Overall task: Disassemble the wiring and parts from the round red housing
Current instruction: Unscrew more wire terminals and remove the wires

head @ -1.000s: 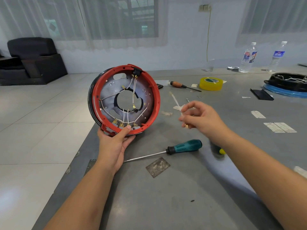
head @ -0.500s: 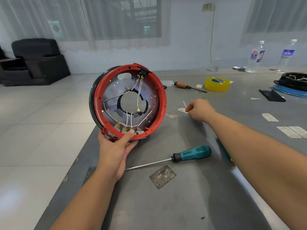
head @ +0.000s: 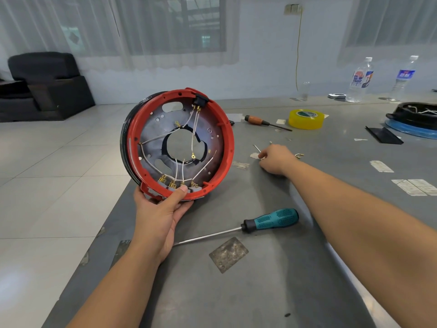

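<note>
My left hand (head: 160,214) grips the lower rim of the round red housing (head: 227,147), thumb pressed on the inner edge, holding it upright over the table's left edge. Inside it, white wires (head: 196,129) run from a black switch (head: 200,100) at the top to several brass terminals (head: 176,183) along the bottom; one loose wire ends in a ring lug over the centre hole. My right hand (head: 275,159) rests on the table to the right of the housing, fingers curled down. A short white wire piece (head: 257,148) sticks out from its fingertips.
A teal-handled screwdriver (head: 269,220) lies on the grey table (head: 260,292) near me, beside a metal plate (head: 228,254). Farther back are an orange-handled screwdriver (head: 255,120), a yellow tape roll (head: 306,119), small brass parts (head: 299,156), two bottles and a black-and-blue housing (head: 416,119).
My right hand has come down from mid-air, carrying the white wire piece, onto the table to the right of the housing. My left hand kept the housing upright.
</note>
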Available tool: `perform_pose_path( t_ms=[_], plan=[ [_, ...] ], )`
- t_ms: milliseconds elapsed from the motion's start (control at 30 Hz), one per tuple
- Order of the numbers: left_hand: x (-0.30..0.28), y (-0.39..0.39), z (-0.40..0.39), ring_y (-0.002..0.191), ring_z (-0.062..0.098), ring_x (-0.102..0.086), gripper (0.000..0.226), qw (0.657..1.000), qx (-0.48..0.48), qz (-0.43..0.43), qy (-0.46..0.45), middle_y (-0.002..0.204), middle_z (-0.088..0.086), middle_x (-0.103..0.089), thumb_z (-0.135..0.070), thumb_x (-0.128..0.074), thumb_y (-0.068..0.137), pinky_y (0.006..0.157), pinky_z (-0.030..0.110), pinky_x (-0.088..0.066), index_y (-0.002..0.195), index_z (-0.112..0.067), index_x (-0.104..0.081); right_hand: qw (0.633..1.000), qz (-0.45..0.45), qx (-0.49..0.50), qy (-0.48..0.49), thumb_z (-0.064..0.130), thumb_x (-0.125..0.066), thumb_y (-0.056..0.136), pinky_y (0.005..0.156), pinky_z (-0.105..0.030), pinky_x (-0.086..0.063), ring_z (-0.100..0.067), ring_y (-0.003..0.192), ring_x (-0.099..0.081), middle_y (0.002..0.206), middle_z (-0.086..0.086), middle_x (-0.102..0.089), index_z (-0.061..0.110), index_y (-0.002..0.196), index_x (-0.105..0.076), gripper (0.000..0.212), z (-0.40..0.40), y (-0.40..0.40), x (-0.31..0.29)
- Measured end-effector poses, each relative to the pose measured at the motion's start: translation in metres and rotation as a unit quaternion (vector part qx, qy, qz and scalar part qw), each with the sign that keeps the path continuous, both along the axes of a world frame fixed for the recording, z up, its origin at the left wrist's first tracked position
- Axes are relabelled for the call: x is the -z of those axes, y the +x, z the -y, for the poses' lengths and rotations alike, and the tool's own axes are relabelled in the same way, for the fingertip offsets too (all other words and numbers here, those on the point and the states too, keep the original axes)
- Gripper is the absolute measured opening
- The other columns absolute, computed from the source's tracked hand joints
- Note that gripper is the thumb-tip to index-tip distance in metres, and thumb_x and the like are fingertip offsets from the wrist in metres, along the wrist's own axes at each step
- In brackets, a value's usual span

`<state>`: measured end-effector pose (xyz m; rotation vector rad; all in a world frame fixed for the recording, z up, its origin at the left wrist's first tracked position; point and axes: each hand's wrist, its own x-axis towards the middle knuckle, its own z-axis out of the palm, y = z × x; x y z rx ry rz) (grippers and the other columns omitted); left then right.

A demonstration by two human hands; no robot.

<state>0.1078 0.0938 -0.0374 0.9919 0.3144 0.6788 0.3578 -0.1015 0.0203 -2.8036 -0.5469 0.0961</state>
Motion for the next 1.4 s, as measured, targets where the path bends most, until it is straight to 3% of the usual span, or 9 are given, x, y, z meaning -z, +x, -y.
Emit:
perform_pose_path(
  t_ms=[133, 300, 433, 600, 900, 1033, 1200, 1333, 1400],
  plan=[
    [-0.002, -0.001, 0.001, 0.103, 0.038, -0.077, 0.066, 1.0, -0.001, -0.002, -0.002, 0.131, 0.019, -0.068, 0.008, -0.078, 0.087, 0.08, 0.047, -0.065, 0.137, -0.022, -0.046, 0.999, 0.001, 0.002, 0.045, 0.018, -0.053, 0.099, 0.108, -0.037, -0.044, -0.031, 0.129, -0.055, 0.142, -0.011, -0.059, 0.021, 0.139, -0.062, 0.04, 0.009, -0.014, -0.004],
    [-0.006, -0.002, 0.004, 0.102, 0.04, -0.077, 0.065, 1.0, -0.012, -0.01, -0.009, 0.132, 0.029, -0.064, 0.007, -0.078, 0.088, 0.083, 0.049, -0.065, 0.137, -0.016, -0.044, 0.97, 0.019, -0.062, 0.236, 0.034, -0.054, 0.103, 0.092, -0.021, -0.04, -0.017, 0.115, -0.063, 0.127, -0.002, -0.07, 0.016, 0.13, -0.067, 0.035, 0.003, -0.071, 0.002],
    [-0.011, -0.007, 0.007, 0.106, 0.041, -0.076, 0.064, 1.0, 0.009, -0.001, -0.018, 0.135, 0.031, -0.063, 0.005, -0.076, 0.09, 0.09, 0.054, -0.063, 0.143, -0.01, -0.043, 0.899, -0.122, -0.07, 0.415, 0.042, -0.057, 0.102, 0.099, -0.042, -0.056, -0.019, 0.1, -0.073, 0.12, -0.005, -0.071, 0.009, 0.142, -0.055, 0.052, -0.012, -0.11, 0.005],
    [-0.016, -0.012, 0.011, 0.112, 0.043, -0.073, 0.05, 0.999, 0.05, -0.006, -0.021, 0.117, 0.021, -0.072, 0.002, -0.074, 0.093, 0.09, 0.05, -0.064, 0.127, -0.019, -0.045, 0.825, -0.22, -0.071, 0.515, 0.041, -0.067, 0.097, 0.084, -0.038, -0.063, -0.022, 0.085, -0.078, 0.104, -0.01, -0.076, 0.012, 0.135, -0.057, 0.049, -0.025, -0.138, 0.004],
    [-0.019, -0.014, 0.012, 0.115, 0.037, -0.074, 0.058, 0.995, 0.091, -0.028, -0.029, 0.129, 0.015, -0.074, -0.021, -0.079, 0.087, 0.089, 0.041, -0.064, 0.139, -0.005, -0.056, 0.844, -0.097, -0.035, 0.526, 0.032, -0.061, 0.086, 0.086, -0.047, -0.061, -0.017, 0.073, -0.078, 0.077, 0.001, -0.078, 0.029, 0.093, -0.067, 0.01, -0.015, -0.141, 0.015],
    [-0.019, -0.013, 0.01, 0.116, 0.033, -0.074, 0.055, 0.994, 0.102, -0.034, -0.02, 0.127, 0.013, -0.075, -0.025, -0.079, 0.082, 0.086, 0.036, -0.064, 0.131, -0.006, -0.065, 0.846, -0.076, -0.032, 0.526, 0.026, -0.061, 0.089, 0.087, -0.047, -0.061, -0.015, 0.073, -0.078, 0.075, 0.002, -0.078, 0.031, 0.091, -0.066, 0.007, -0.006, -0.138, 0.013],
    [-0.017, -0.014, 0.009, 0.113, 0.039, -0.074, 0.076, 0.994, 0.103, -0.025, -0.015, 0.123, 0.016, -0.076, -0.012, -0.082, 0.078, 0.089, 0.048, -0.064, 0.146, -0.016, -0.048, 0.857, -0.074, -0.033, 0.509, 0.021, -0.063, 0.095, 0.088, -0.045, -0.061, -0.013, 0.073, -0.077, 0.076, 0.002, -0.078, 0.031, 0.092, -0.066, 0.011, -0.002, -0.139, 0.01],
    [-0.018, -0.014, 0.011, 0.109, 0.041, -0.075, 0.081, 0.996, 0.088, -0.023, -0.025, 0.123, 0.019, -0.075, -0.006, -0.083, 0.075, 0.086, 0.05, -0.065, 0.145, -0.016, -0.044, 0.9, -0.063, -0.046, 0.429, 0.026, -0.064, 0.094, 0.087, -0.045, -0.06, -0.017, 0.081, -0.075, 0.078, -0.002, -0.077, 0.023, 0.098, -0.068, 0.007, 0.003, -0.139, 0.009],
    [-0.017, -0.012, 0.01, 0.108, 0.041, -0.076, 0.074, 0.996, 0.08, -0.027, -0.032, 0.121, 0.02, -0.076, -0.001, -0.08, 0.082, 0.084, 0.05, -0.065, 0.143, -0.017, -0.043, 0.935, -0.049, -0.073, 0.344, 0.038, -0.062, 0.096, 0.076, -0.035, -0.057, -0.017, 0.084, -0.07, 0.084, -0.002, -0.076, 0.025, 0.106, -0.068, 0.017, 0.01, -0.138, 0.005]
  ],
)
